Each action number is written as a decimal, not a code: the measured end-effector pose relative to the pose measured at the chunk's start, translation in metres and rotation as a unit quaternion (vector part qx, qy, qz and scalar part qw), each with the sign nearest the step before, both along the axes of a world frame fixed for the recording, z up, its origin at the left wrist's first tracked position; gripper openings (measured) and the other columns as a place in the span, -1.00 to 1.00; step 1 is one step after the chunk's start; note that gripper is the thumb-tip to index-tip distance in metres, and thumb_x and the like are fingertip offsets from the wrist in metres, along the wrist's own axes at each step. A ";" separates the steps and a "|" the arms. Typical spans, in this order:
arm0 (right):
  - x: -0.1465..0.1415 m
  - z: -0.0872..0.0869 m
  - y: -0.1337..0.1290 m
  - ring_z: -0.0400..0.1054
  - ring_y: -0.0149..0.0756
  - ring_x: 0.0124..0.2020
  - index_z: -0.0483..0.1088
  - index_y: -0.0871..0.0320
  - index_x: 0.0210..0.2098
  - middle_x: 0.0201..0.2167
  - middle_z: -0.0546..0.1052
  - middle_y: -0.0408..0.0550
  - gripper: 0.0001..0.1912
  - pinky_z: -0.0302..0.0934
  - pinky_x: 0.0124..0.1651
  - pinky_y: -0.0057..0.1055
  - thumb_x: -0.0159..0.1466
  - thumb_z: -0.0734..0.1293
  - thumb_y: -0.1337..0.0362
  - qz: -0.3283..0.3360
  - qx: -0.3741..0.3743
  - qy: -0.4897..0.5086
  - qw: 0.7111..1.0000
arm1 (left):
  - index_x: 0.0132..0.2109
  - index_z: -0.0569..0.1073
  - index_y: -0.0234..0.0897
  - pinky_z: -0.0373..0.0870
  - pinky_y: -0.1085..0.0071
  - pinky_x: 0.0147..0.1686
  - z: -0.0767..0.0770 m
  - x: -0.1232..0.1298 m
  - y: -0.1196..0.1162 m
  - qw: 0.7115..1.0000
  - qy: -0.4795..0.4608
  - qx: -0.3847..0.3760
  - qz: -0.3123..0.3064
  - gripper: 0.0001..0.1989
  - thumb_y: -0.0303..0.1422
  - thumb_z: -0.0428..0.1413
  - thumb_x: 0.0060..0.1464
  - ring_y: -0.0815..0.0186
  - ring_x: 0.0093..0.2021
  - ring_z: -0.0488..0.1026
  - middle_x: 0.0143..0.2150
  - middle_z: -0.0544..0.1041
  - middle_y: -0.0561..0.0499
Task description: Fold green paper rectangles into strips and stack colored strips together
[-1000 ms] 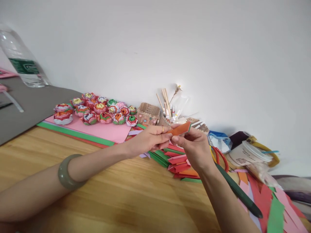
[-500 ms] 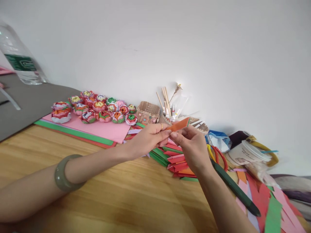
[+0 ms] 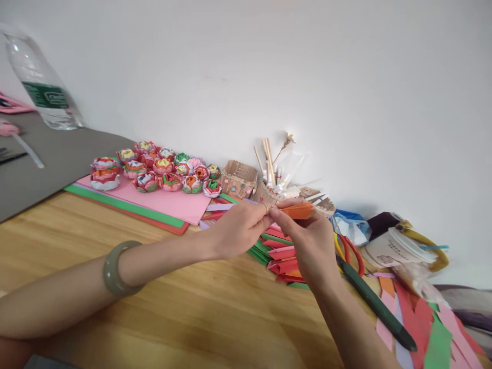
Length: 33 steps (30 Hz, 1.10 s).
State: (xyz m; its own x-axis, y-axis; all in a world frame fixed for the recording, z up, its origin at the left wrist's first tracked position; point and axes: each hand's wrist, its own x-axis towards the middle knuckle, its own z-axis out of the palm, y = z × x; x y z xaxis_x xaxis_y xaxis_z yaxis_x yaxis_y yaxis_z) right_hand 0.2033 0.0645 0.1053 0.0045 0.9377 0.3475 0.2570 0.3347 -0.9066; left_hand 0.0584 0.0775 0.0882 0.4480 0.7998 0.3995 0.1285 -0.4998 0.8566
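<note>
A folded orange paper strip (image 3: 299, 210) is pinched between my two hands above the wooden table. My left hand (image 3: 240, 228), with a ring on a finger and a bangle on the wrist, grips its left end. My right hand (image 3: 313, 243) has its thumb pressed near that same end, and its other fingers are behind the paper, mostly hidden. Just below and behind my hands lies a pile of folded red, pink and green paper strips (image 3: 282, 264). Several layered paper flowers (image 3: 163, 165) stand on stacked coloured sheets (image 3: 184, 205) to the left.
At the back stand a cardboard basket (image 3: 239, 177) and a holder with sticks (image 3: 269, 159). Scissors (image 3: 351, 251), a dark green long tool (image 3: 378, 305), cut paper strips (image 3: 418, 323) and a white paper cup (image 3: 400, 246) are on the right. A plastic bottle (image 3: 48, 95) stands far left.
The orange strip has tilted down from its raised slant, and more of its folds show. My right thumb has moved closer to the left fingers. The view has shifted slightly left.
</note>
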 end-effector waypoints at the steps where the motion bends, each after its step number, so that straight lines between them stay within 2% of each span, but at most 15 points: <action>1: 0.000 0.000 0.000 0.25 -0.42 -0.56 0.41 0.15 -0.47 -0.59 0.40 -0.20 -0.72 0.18 -0.53 -0.48 0.01 0.47 0.08 0.005 -0.001 0.004 1.000 | -0.48 0.22 -0.23 0.05 0.46 -0.52 0.000 0.000 0.000 1.000 -0.002 0.000 -0.006 -0.75 -0.37 -0.11 0.19 0.37 -0.52 0.18 -0.58 0.20 0.12; 8: 0.001 -0.001 0.004 0.28 -0.40 -0.57 0.38 0.15 -0.52 -0.60 0.42 -0.19 -0.68 0.20 -0.54 -0.48 0.00 0.49 0.06 0.025 -0.013 0.014 0.999 | -0.51 0.14 -0.22 0.07 0.42 -0.50 -0.001 -0.001 -0.002 0.998 -0.037 -0.034 -0.036 -0.70 -0.32 -0.19 0.21 0.38 -0.53 0.12 -0.57 0.14 0.13; 13: -0.004 -0.004 0.001 0.38 -0.31 -0.52 0.38 0.12 -0.47 -0.59 0.46 -0.17 -0.67 0.28 -0.49 -0.42 -0.01 0.48 0.03 0.018 0.002 0.012 1.000 | -0.54 0.15 -0.23 0.10 0.42 -0.53 0.000 0.002 -0.004 0.994 -0.081 -0.073 -0.025 -0.61 -0.25 -0.23 0.25 0.40 -0.56 0.12 -0.60 0.15 0.12; 17: -0.003 -0.009 0.000 0.34 -0.33 -0.54 0.37 0.11 -0.42 -0.60 0.44 -0.19 -0.73 0.24 -0.53 -0.44 0.05 0.46 0.09 0.003 0.021 -0.026 0.999 | -0.56 0.14 -0.24 0.10 0.46 -0.58 -0.002 0.005 -0.001 0.989 -0.109 -0.096 -0.023 -0.60 -0.24 -0.21 0.24 0.43 -0.60 0.12 -0.63 0.17 0.12; 24: 0.014 -0.005 0.008 0.28 -0.40 -0.50 0.33 0.06 -0.09 -0.50 0.41 -0.25 -0.52 0.24 -0.44 -0.45 0.03 0.50 0.18 0.126 0.018 -0.025 0.992 | -0.52 0.20 -0.25 0.07 0.46 -0.54 -0.001 0.003 0.005 0.991 -0.120 -0.067 0.004 -0.63 -0.24 -0.17 0.24 0.42 -0.58 0.11 -0.61 0.17 0.15; 26: 0.019 -0.003 0.012 0.29 -0.40 -0.50 0.34 0.06 -0.11 -0.50 0.41 -0.24 -0.57 0.23 -0.44 -0.45 0.07 0.48 0.15 0.131 0.008 -0.035 0.991 | -0.53 0.18 -0.24 0.06 0.45 -0.54 0.000 0.002 0.006 0.992 -0.114 -0.058 0.009 -0.63 -0.25 -0.16 0.25 0.43 -0.59 0.10 -0.62 0.16 0.16; 30: 0.025 -0.005 0.014 0.30 -0.36 -0.48 0.42 0.08 -0.27 -0.51 0.41 -0.20 -0.72 0.22 -0.42 -0.40 0.11 0.45 0.09 0.152 -0.010 -0.067 0.986 | -0.55 0.17 -0.24 -0.01 0.46 -0.59 0.004 0.002 0.004 0.993 -0.099 -0.064 -0.005 -0.63 -0.30 -0.16 0.24 0.45 -0.63 0.06 -0.63 0.14 0.16; 33: 0.026 -0.009 0.012 0.29 -0.35 -0.49 0.45 0.08 -0.31 -0.53 0.41 -0.20 -0.76 0.21 -0.41 -0.40 0.13 0.44 0.07 0.155 0.012 -0.062 0.986 | -0.55 0.18 -0.24 -0.06 0.46 -0.63 0.008 0.001 0.001 0.993 -0.091 -0.076 -0.021 -0.63 -0.31 -0.17 0.23 0.46 -0.65 0.02 -0.64 0.13 0.17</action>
State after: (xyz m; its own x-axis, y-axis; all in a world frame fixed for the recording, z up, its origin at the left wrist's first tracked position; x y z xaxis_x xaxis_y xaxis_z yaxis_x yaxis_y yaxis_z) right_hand 0.2293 0.0762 0.0967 -0.3250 0.8791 0.3486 0.2479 0.4349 -0.8657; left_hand 0.0591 0.0781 0.0965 0.4144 0.8386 0.3535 -0.0538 -0.3652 0.9294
